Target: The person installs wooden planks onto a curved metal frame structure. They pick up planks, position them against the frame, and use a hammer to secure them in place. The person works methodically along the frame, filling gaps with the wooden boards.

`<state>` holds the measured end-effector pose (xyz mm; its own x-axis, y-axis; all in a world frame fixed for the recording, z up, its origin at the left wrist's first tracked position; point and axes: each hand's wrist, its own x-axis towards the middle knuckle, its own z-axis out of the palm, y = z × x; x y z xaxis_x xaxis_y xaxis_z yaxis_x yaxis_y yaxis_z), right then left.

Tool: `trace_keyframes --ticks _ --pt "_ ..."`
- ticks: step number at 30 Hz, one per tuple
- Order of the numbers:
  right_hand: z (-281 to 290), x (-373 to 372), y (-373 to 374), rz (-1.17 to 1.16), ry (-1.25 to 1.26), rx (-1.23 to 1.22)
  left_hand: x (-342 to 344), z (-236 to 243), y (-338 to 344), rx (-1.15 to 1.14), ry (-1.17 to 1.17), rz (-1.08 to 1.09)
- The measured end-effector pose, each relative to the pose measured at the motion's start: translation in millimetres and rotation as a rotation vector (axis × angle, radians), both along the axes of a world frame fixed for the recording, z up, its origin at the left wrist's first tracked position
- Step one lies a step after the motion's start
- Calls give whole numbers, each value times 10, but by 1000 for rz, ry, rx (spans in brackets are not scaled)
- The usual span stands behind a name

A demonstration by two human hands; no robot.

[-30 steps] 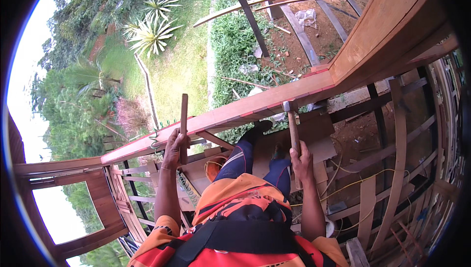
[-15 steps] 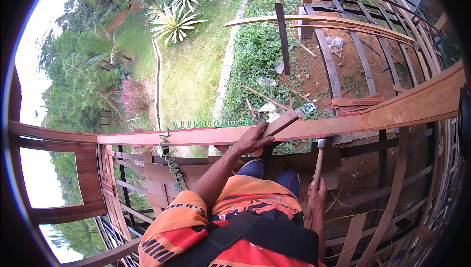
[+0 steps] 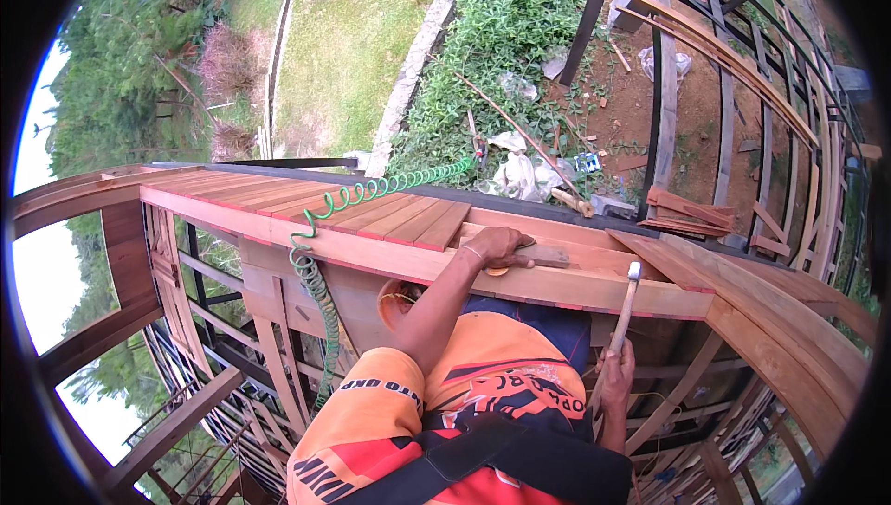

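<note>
My left hand (image 3: 499,250) is closed around one end of a short wooden block (image 3: 549,255), its other end pointing right. The block lies at the wooden frame beam (image 3: 594,290), over the gap where no slats cover the frame; whether it rests on the beam I cannot tell. To the left of that hand, a row of reddish-brown wooden slats (image 3: 371,217) lies side by side across the frame. Lower right, my right hand (image 3: 615,375) grips the wooden handle of a hammer (image 3: 626,308). The hammer's pale head points up, just in front of the beam and apart from the block.
A green coiled air hose (image 3: 399,178) crosses the slats and hangs down on the left. Wide planks (image 3: 789,338) curve away at the right. Beyond the frame lie a metal bar framework (image 3: 664,97), plastic litter (image 3: 524,175) and green plants (image 3: 492,59) on lower ground.
My view has tipped down, so the slats and frame gap now show. The left hand has brought the block from standing up above the beam to lying lower; the right hand still holds the hammer.
</note>
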<state>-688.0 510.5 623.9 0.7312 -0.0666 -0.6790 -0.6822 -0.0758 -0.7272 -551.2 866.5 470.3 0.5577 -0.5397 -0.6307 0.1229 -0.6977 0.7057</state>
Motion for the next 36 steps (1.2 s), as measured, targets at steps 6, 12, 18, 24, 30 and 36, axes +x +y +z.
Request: trace_keyframes --ticks 6,12,18,24,30,36 --pt "217 376 342 -97 145 80 -145 59 81 -27 -75 46" --pt "272 750 431 17 283 19 -144 91 227 -30 -74 179" --pt "124 1046 411 184 291 -119 -9 106 199 97 77 51" --pt "-3 1205 513 137 273 -71 -176 -111 141 9 33 123" --pt "103 1231 610 204 551 81 9 116 159 34 65 66" --pt "242 1342 729 197 728 187 -44 32 194 15 84 43"
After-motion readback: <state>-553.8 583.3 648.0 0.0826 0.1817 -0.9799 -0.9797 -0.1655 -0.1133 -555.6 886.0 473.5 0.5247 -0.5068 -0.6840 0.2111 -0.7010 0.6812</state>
